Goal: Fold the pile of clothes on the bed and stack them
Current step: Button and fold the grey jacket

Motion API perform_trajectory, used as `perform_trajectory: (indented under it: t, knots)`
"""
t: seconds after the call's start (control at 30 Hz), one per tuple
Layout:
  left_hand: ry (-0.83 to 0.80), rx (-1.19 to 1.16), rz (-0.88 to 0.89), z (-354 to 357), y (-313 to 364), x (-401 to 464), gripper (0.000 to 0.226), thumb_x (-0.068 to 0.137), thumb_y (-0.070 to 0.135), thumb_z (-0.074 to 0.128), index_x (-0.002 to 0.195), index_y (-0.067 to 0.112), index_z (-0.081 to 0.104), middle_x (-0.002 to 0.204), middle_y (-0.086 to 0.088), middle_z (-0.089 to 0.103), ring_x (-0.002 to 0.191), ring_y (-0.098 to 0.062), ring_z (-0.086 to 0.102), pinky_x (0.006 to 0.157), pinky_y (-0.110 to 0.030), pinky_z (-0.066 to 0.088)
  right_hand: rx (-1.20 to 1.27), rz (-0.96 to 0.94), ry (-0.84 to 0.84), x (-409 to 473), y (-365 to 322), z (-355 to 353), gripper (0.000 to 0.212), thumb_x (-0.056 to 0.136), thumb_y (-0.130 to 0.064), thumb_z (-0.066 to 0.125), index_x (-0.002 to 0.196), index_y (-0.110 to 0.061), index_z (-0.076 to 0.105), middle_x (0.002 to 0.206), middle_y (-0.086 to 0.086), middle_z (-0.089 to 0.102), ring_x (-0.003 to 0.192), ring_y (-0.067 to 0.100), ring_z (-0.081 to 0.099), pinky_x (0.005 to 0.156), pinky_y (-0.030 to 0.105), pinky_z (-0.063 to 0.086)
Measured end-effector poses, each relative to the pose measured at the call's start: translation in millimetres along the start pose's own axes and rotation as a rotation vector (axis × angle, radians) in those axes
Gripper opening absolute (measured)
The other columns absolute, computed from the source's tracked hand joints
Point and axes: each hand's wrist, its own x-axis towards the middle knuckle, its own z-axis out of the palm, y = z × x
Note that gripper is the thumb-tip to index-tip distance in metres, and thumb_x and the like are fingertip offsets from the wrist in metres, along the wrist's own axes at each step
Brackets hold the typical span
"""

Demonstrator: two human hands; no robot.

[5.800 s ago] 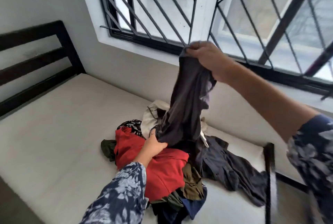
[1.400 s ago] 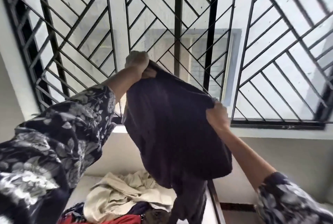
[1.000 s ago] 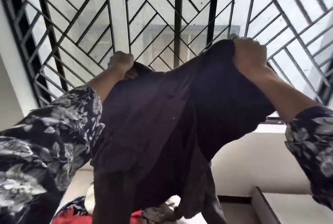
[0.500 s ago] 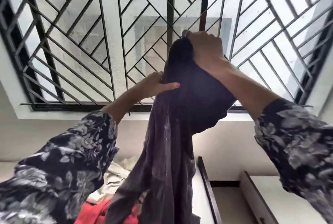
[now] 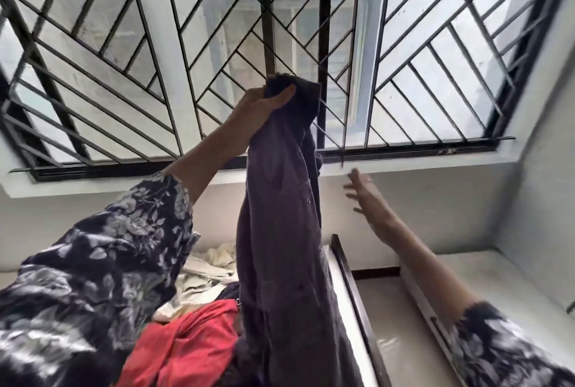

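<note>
Head view, dark garment (image 5: pixel 280 231) hanging from left grip (image 5: pixel 261 106)

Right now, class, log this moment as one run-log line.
left hand: grips long dark purple garment aloft | right hand: open, apart from it | red cloth, cream cloth: unfolded on bed

Dark navy sleeves (image 5: pixel 102 262), pale floral print, forearms bare.

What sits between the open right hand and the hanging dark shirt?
Nothing. In the head view, only bare wall and window sill show between the right hand and the dark shirt, which the left hand holds up alone.
</note>
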Motion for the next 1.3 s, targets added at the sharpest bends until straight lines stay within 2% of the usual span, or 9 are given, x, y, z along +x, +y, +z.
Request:
perform_trajectory:
  t: [0.13,0.23,0.37,0.43,0.57,0.7,0.93,1.2,1.3]
  knots:
    - [-0.031,-0.033,0.029,-5.1,10.9,-6.1,0.019,0.091,0.027,0.061,0.082,0.011,0.068,0.074,-0.001,0.073,0.067,-0.014,0.069,0.067,-0.026,0.057,-0.138,0.272,-0.211,-10.1,64.2,18.5,0.066,0.09,-0.05,0.056,0.139,-0.007,0.044,0.134,0.009,0.055,0.111,0.011,0.053,0.08,0.018,0.043]
    - [-0.05,-0.058,0.078,-11.8,26.0,-12.6,0.019,0.091,0.027,0.061,0.085,0.011,0.069,0.079,-0.002,0.074,0.071,-0.014,0.07,0.072,-0.026,0.057,0.049,0.256,-0.444,-2.6,57.1,40.1,0.091,0.07,-0.074,0.061,0.14,-0.018,0.045,0.138,-0.004,0.054,0.125,0.005,0.046,0.102,0.028,0.032]
    - [-0.047,-0.023,0.132,-29.1,47.8,-20.9,0.023,0.091,0.028,0.058,0.091,0.008,0.07,0.087,-0.005,0.074,0.08,-0.016,0.07,0.075,-0.026,0.056,0.257,0.295,-0.577,8.8,23.5,68.4,0.044,0.089,-0.035,0.064,0.12,-0.004,0.059,0.113,0.01,0.068,0.102,0.017,0.062,0.095,0.034,0.049]
    - [-0.043,0.041,0.145,-37.9,53.8,-28.3,0.023,0.092,0.029,0.057,0.089,0.011,0.07,0.083,-0.002,0.074,0.077,-0.013,0.07,0.072,-0.024,0.056,0.279,0.264,-0.528,9.9,4.8,77.7,0.018,0.095,-0.018,0.054,0.107,-0.01,0.065,0.089,0.001,0.07,0.08,0.014,0.063,0.069,0.03,0.053]
    - [0.065,0.13,0.124,-59.9,53.6,-42.3,0.024,0.099,0.025,0.046,0.086,0.014,0.063,0.065,0.01,0.069,0.057,0.0,0.064,0.048,-0.013,0.048,0.332,0.162,-0.087,24.9,-25.6,66.4,0.028,0.097,-0.036,0.048,0.092,-0.016,0.068,0.081,-0.002,0.07,0.072,0.014,0.061,0.054,0.023,0.045]
    - [0.178,0.351,0.069,-89.3,35.2,-45.4,0.029,0.089,0.05,0.056,0.093,0.023,0.067,0.096,-0.003,0.071,0.089,-0.019,0.067,0.082,-0.047,0.056,0.644,0.206,0.221,49.2,-53.2,22.7,0.037,0.1,-0.037,0.045,0.095,-0.006,0.064,0.09,0.01,0.069,0.066,0.019,0.067,0.054,0.029,0.057]
    - [0.343,0.85,0.163,-87.8,0.7,-70.3,0.038,0.094,0.042,0.053,0.083,0.006,0.059,0.084,-0.014,0.063,0.079,-0.023,0.057,0.066,-0.026,0.034,0.569,0.189,-0.177,3.2,-100.9,-12.2,0.013,0.093,-0.012,0.055,0.094,-0.003,0.063,0.075,0.007,0.074,0.068,0.016,0.071,0.057,0.026,0.057]
    - [0.355,0.859,0.368,-85.4,46.2,-63.7,0.043,0.094,0.042,0.053,0.066,0.009,0.051,0.056,0.008,0.052,0.047,-0.001,0.044,0.048,-0.017,0.029,0.562,-0.015,-0.112,-38.6,-158.5,-37.3,0.026,0.095,-0.018,0.052,0.075,-0.012,0.069,0.066,0.0,0.071,0.062,0.011,0.069,0.054,0.021,0.054]
    - [0.242,0.837,0.374,-87.3,70.0,-44.1,0.05,0.094,0.043,0.053,0.055,0.014,0.038,0.046,0.005,0.042,0.039,0.0,0.039,0.043,-0.014,0.026,0.557,-0.065,-0.102,-40.4,-178.6,-50.0,0.019,0.089,-0.026,0.055,0.086,-0.01,0.066,0.07,0.001,0.071,0.066,0.012,0.069,0.059,0.023,0.056]
